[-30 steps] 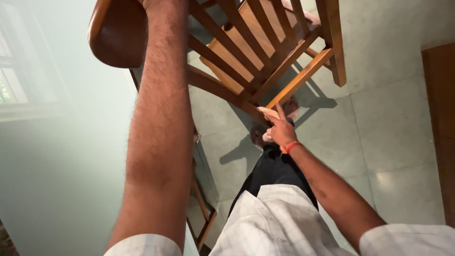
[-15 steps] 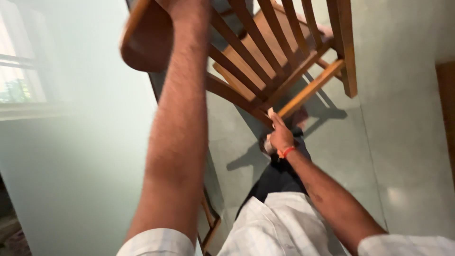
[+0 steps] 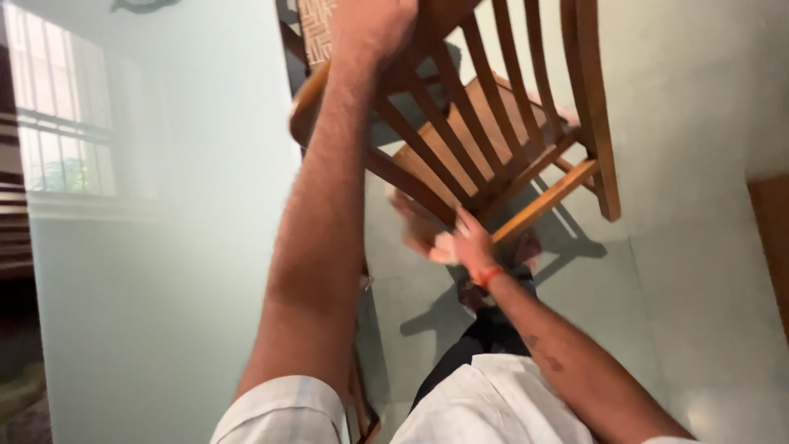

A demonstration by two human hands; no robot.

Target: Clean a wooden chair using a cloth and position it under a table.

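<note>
A brown wooden chair (image 3: 588,107) with a slatted back stands tilted on the floor in front of me. My left hand (image 3: 374,29) is at the top of the view, closed around the chair's curved top rail. My right hand (image 3: 470,245) is low, at the bottom crosspiece of the chair back where the slats end. It grips a small pale cloth (image 3: 442,247), which is blurred by motion and pressed against the wood. My dark trousers and one foot show below that hand.
A frosted glass tabletop (image 3: 164,288) fills the left side and reflects a barred window. Under its edge is the wooden frame of another chair (image 3: 362,407). Pale floor tiles (image 3: 699,263) spread to the right, with brown wooden furniture (image 3: 772,247) at the right edge.
The view has swung, and the chair's top rail with my left hand now sits further right and higher. My right hand with the cloth has slid left and down along the lower crosspiece.
</note>
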